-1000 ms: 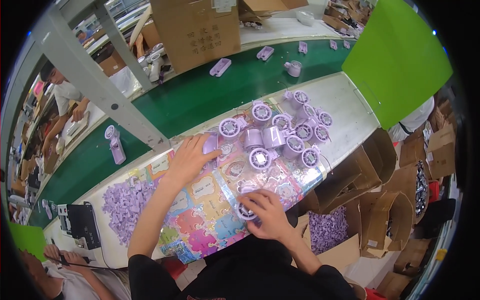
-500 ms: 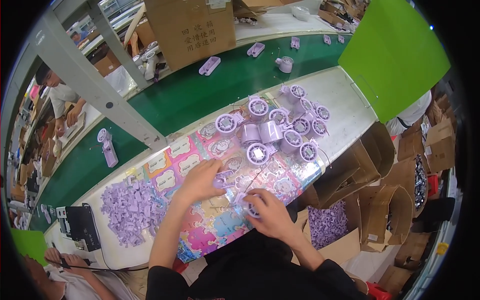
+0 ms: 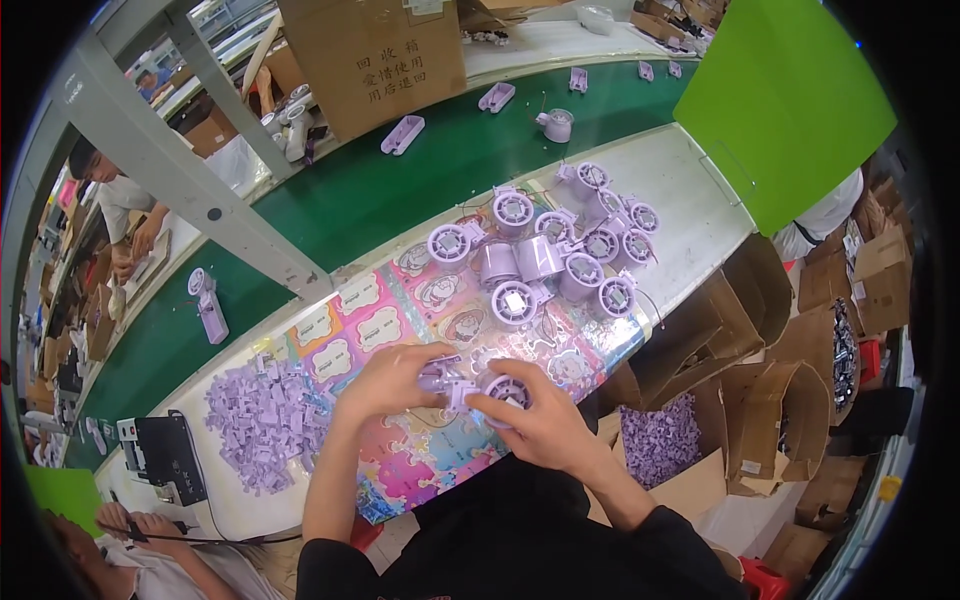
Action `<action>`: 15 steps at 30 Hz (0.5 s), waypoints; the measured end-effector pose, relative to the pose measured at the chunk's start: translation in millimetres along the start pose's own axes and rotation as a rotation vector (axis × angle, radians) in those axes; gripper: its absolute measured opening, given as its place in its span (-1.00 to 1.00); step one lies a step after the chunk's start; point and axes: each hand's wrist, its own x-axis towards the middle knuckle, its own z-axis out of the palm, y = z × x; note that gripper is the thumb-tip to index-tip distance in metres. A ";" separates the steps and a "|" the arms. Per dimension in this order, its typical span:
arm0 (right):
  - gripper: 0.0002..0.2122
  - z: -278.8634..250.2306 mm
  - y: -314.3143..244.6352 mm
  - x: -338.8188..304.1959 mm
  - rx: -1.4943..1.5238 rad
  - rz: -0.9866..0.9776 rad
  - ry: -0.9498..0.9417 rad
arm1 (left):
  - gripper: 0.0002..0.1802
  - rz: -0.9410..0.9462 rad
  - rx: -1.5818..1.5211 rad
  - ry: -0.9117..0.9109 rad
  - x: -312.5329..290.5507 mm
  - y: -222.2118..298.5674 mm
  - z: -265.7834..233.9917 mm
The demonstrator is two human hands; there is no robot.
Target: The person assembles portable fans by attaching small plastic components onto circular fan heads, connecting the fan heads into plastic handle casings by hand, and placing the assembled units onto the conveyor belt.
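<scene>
My right hand is closed around a round lilac fan housing, its ring-shaped face partly covered by my fingers. My left hand pinches a small lilac plastic piece, partly hidden by the fingers. The two parts are close together, touching or nearly so, above a colourful printed sheet. Beyond my hands stands a cluster of similar lilac fan housings with thin wires. A heap of small lilac plastic parts lies left of my left forearm.
A green conveyor belt carries several lilac pieces behind the table. A metal post rises at the left. Beside a black box-shaped device, a co-worker's hands show. Cardboard boxes and a green panel stand right.
My hands have drawn together, bringing the fan housing and the small piece close. The housing's ring face now turns more upward. Pieces on the belt have shifted slightly left.
</scene>
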 end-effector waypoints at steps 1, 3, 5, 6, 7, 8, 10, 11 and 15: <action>-0.52 2.0 3.0 -0.6 -0.017 0.035 0.010 | -0.24 0.000 0.000 0.000 -0.7 4.2 -3.1; -0.53 3.1 5.8 1.3 -0.035 0.053 0.020 | -0.25 -0.003 -0.049 -0.057 -1.8 10.5 -6.4; -0.52 6.3 8.8 2.6 -0.054 0.068 0.025 | -0.25 0.050 -0.057 -0.042 -3.4 5.1 0.4; -0.52 5.9 8.3 3.7 -0.053 0.068 0.023 | -0.25 0.104 -0.067 -0.029 -4.0 7.0 0.7; -0.52 4.8 7.2 5.0 -0.030 0.034 0.013 | -0.25 0.103 -0.069 -0.029 -3.9 10.5 -0.4; -0.52 4.2 6.7 5.5 -0.006 0.000 0.004 | -0.25 0.066 -0.032 -0.085 -3.2 16.2 -2.0; -0.51 7.0 8.7 4.8 -0.040 -0.017 -0.025 | -0.26 0.026 0.007 -0.141 -4.8 19.7 -1.9; -0.50 7.9 9.4 4.1 -0.075 -0.034 -0.053 | -0.26 0.049 0.032 -0.093 -6.4 17.6 2.5; -0.49 8.4 9.1 6.5 -0.129 -0.044 -0.117 | -0.31 0.092 0.014 0.010 -9.1 17.5 7.7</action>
